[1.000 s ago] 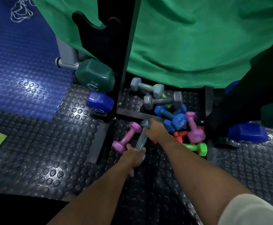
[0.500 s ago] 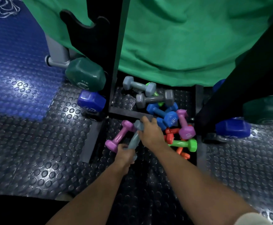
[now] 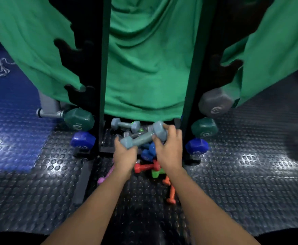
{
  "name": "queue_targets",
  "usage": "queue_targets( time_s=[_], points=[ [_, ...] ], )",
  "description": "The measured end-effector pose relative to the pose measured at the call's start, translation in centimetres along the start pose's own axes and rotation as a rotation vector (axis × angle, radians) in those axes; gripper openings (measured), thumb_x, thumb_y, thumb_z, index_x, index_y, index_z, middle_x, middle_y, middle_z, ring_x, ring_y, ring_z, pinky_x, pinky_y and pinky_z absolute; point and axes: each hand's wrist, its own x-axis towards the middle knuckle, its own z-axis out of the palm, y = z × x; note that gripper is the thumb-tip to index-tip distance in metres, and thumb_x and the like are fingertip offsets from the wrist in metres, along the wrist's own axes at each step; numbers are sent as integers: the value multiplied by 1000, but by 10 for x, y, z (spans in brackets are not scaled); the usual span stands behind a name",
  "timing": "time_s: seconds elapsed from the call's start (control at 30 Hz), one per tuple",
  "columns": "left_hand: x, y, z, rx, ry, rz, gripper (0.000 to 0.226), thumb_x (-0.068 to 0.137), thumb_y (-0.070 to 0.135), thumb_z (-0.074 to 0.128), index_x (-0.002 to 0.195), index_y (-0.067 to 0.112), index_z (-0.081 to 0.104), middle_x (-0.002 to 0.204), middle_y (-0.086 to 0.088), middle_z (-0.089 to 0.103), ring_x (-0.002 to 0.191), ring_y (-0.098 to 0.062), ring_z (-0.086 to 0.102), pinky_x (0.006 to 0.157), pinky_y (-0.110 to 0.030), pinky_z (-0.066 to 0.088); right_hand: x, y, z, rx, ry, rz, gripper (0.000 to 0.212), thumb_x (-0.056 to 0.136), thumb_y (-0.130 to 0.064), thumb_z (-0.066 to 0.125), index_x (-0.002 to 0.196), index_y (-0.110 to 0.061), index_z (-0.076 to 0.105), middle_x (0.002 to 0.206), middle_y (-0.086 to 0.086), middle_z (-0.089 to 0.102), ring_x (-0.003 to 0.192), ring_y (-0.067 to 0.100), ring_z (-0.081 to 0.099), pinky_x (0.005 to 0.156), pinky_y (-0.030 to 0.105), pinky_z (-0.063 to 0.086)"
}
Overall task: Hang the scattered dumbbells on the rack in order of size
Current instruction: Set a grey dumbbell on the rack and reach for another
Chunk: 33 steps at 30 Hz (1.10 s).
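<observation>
Both my hands hold a blue-grey dumbbell lifted above the floor pile. My left hand grips its near-left head; my right hand grips its far-right head. Below lie a second blue-grey dumbbell, a blue one, a red one, a green one, an orange one and a pink one, partly hidden by my arms. The black rack rises on both sides with notched side plates. On its lower notches hang dark green, blue and grey dumbbells.
A green cloth drapes behind and over the rack. The floor is grey studded rubber, with a blue mat to the left. A grey pipe sticks out at the rack's left foot. The rack's base bar lies under the pile.
Both hands have lifted the blue-grey dumbbell off the floor and turned it sideways, away from the pink one. My head has tilted up, bringing more of the rack into sight.
</observation>
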Motion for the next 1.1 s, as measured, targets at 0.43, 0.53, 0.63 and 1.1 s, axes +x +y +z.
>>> queue_targets(
  time_s=[0.43,0.53,0.63,1.1],
  points=[
    [-46,186,-21,-507,-65,204,46,37,4,59,80,17,67,74,-6,62,66,-23,50,60,-39,42,11,-103,-177,983,-355,65,52,95,-8,68,142,-25,53,142,22,52,111,33,69,98,59,56],
    [-60,223,-8,-480,-109,270,53,34,3,50,80,20,70,70,0,62,69,-23,52,61,-37,43,6,-107,-217,912,-601,82,75,89,6,71,150,-32,50,145,18,53,120,47,65,105,63,50],
    [-85,253,7,-400,-184,339,49,45,1,46,81,19,73,69,4,67,69,-21,58,60,-36,52,-1,-105,-236,792,-601,25,70,81,3,82,139,-29,60,141,22,52,118,40,66,106,57,51],
    [-114,261,51,-141,-255,789,59,84,13,63,138,31,48,132,6,57,106,-11,66,85,-21,57,-44,-120,-244,590,-154,-232,53,79,-20,89,123,-31,63,110,1,68,97,30,68,83,48,61]
  ],
)
